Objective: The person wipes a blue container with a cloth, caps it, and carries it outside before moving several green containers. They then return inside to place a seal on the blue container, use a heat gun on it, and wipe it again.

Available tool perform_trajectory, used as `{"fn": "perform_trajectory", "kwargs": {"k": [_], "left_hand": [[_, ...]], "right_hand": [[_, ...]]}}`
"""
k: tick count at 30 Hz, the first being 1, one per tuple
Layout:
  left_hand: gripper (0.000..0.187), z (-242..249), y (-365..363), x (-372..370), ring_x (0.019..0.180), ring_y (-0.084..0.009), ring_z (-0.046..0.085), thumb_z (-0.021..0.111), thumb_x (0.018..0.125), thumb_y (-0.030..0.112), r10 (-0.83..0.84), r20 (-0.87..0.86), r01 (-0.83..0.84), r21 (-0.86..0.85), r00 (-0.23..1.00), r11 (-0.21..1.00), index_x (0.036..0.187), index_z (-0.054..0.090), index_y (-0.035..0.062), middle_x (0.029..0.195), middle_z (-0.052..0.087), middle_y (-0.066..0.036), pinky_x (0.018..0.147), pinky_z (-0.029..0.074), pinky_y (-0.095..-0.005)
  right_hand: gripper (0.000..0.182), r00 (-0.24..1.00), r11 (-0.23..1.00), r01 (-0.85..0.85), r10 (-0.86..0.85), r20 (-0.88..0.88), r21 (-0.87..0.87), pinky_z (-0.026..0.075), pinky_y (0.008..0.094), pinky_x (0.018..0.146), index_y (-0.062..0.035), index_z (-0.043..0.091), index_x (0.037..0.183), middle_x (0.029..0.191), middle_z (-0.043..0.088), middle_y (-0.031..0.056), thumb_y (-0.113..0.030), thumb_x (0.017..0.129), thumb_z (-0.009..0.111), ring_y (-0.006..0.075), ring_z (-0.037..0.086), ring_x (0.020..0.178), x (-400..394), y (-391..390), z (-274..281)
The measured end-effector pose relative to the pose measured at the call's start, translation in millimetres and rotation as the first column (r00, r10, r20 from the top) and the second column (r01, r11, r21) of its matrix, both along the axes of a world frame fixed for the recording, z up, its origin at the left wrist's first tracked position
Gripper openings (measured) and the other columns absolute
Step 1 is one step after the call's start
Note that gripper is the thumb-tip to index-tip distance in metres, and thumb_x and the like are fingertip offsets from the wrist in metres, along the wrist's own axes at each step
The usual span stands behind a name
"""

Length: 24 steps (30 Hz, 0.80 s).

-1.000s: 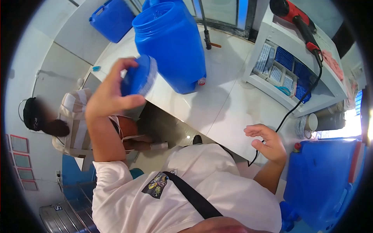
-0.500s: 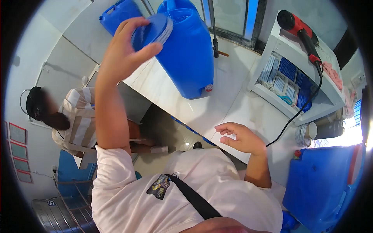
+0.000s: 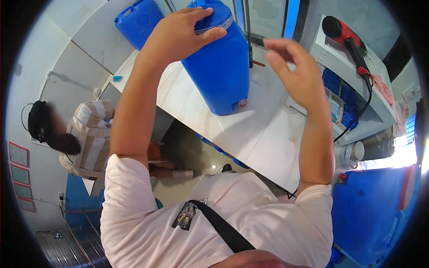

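Observation:
A large blue plastic jug [image 3: 219,76] stands on the white marble-look table [image 3: 263,147], with a small spigot [image 3: 242,103] low on its near side. Its blue screw lid [image 3: 220,17], ringed by a pale band, now sits over the mouth. My left hand [image 3: 181,35] grips the lid, fingers across its top and thumb along the near edge. To the right of the jug, my right hand [image 3: 297,71] is raised in the air, its fingers apart and holding nothing.
A red and black heat gun [image 3: 346,40] lies on a white shelf [image 3: 377,96] at right, its cord hanging down. Another blue container [image 3: 371,214] is at lower right, and a smaller one [image 3: 140,22] at upper left. A seated person [image 3: 89,134] is at left.
My left hand has brought the lid rightward from beside the jug onto its mouth. From near the table's front edge, my right hand has risen toward the jug's right side.

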<state>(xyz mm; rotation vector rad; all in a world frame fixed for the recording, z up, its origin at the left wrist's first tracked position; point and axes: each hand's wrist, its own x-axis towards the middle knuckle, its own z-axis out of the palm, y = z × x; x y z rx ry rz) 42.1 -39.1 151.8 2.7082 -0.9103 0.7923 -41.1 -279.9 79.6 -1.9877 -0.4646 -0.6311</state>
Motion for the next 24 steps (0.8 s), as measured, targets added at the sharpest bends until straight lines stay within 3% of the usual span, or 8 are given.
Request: {"fn": "perform_trajectory", "kwargs": {"k": [7, 9, 12, 15, 17, 19, 22, 24], "left_hand": [[0.071, 11.4, -3.7, 5.3, 0.104, -0.0342, 0.062, 0.06, 0.079, 0.066, 0.075, -0.062, -0.068, 0.11, 0.995, 0.992, 0.123, 0.063, 0.0108, 0.115, 0.064, -0.018, 0.09, 0.049, -0.0386], [0.071, 14.2, -5.1, 7.6, 0.102, -0.0345, 0.064, 0.059, 0.079, 0.067, 0.09, -0.061, -0.083, 0.108, 0.994, 0.991, 0.122, 0.064, 0.011, 0.113, 0.065, -0.018, 0.089, 0.05, -0.0392], [0.076, 33.2, -6.7, 4.7, 0.108, -0.0344, 0.06, 0.06, 0.077, 0.069, 0.148, -0.26, -0.108, 0.161, 0.954, 0.981, 0.124, 0.061, 0.0093, 0.119, 0.062, -0.019, 0.09, 0.049, -0.0396], [0.078, 31.1, -2.6, 4.3, 0.118, -0.0428, 0.049, 0.053, 0.086, 0.061, 0.023, -0.432, 0.068, 0.194, 0.902, 0.979, 0.132, 0.045, -0.0012, 0.129, 0.048, -0.03, 0.105, 0.036, -0.045], [0.078, -4.0, -7.5, 15.1, 0.113, -0.041, 0.052, 0.053, 0.086, 0.06, -0.013, -0.163, 0.008, -0.03, 0.986, 1.0, 0.122, 0.052, -0.0094, 0.125, 0.049, -0.033, 0.098, 0.039, -0.0458], [0.079, -15.5, -22.2, 9.0, 0.114, -0.0418, 0.051, 0.054, 0.085, 0.06, 0.069, -0.131, -0.072, -0.023, 0.989, 0.997, 0.123, 0.051, -0.0093, 0.126, 0.049, -0.033, 0.099, 0.038, -0.046], [0.088, -9.4, -32.7, 3.3, 0.12, -0.0432, 0.048, 0.059, 0.082, 0.062, 0.172, -0.144, -0.178, -0.023, 0.974, 0.984, 0.13, 0.043, -0.0095, 0.126, 0.05, -0.032, 0.106, 0.034, -0.0441], [0.079, -21.2, -19.7, 11.4, 0.118, -0.0348, 0.054, 0.063, 0.076, 0.068, 0.193, 0.085, -0.194, 0.006, 0.978, 0.981, 0.125, 0.058, 0.0065, 0.125, 0.058, -0.018, 0.095, 0.046, -0.0397]], "right_hand": [[0.044, 1.0, 0.994, -0.009, 0.01, -0.007, 0.112, 0.043, 0.0309, 0.094, -0.0066, 0.056, 0.127, 0.113, 0.063, 0.0086, -0.036, 0.095, 0.053, 0.0176, 0.058, 0.107, 94.5, 42.5, 17.2], [0.043, 0.961, 0.961, -0.155, 0.201, -0.189, 0.23, 0.047, 0.036, 0.088, 0.002, 0.056, 0.122, 0.111, 0.064, 0.0179, -0.031, 0.094, 0.049, 0.0272, 0.061, 0.101, 101.8, 54.2, 26.9], [0.046, 0.911, 0.882, -0.227, 0.342, -0.231, 0.413, 0.041, 0.0346, 0.097, 0.0003, 0.051, 0.131, 0.122, 0.057, 0.0147, -0.031, 0.097, 0.043, 0.0236, 0.052, 0.114, 117.1, 64.5, 16.4], [0.047, 0.916, 0.875, -0.267, 0.361, -0.176, 0.404, 0.039, 0.0343, 0.099, -0.0027, 0.05, 0.132, 0.125, 0.055, 0.0168, -0.033, 0.097, 0.041, 0.0237, 0.051, 0.117, 132.0, 64.3, 8.3], [0.047, 0.929, 0.917, -0.253, 0.32, -0.189, 0.309, 0.039, 0.0346, 0.1, -0.0043, 0.05, 0.133, 0.127, 0.054, 0.0179, -0.032, 0.097, 0.041, 0.0243, 0.05, 0.118, 144.6, 58.4, 6.3], [0.046, 0.936, 0.949, -0.24, 0.283, -0.208, 0.206, 0.038, 0.035, 0.101, -0.0058, 0.05, 0.134, 0.128, 0.053, 0.0191, -0.032, 0.097, 0.042, 0.0248, 0.05, 0.119, 158.0, 58.2, 3.6], [0.045, 0.847, 0.881, -0.324, 0.432, -0.31, 0.343, 0.036, 0.0357, 0.103, -0.0077, 0.048, 0.136, 0.132, 0.049, 0.0206, -0.03, 0.098, 0.041, 0.0258, 0.048, 0.122, 166.3, 54.5, 15.0], [0.044, 0.871, 0.879, -0.353, 0.434, -0.23, 0.32, 0.038, 0.0357, 0.101, -0.0081, 0.049, 0.135, 0.133, 0.048, 0.019, -0.028, 0.096, 0.045, 0.0248, 0.049, 0.119, 156.5, 56.8, 9.6]]}}
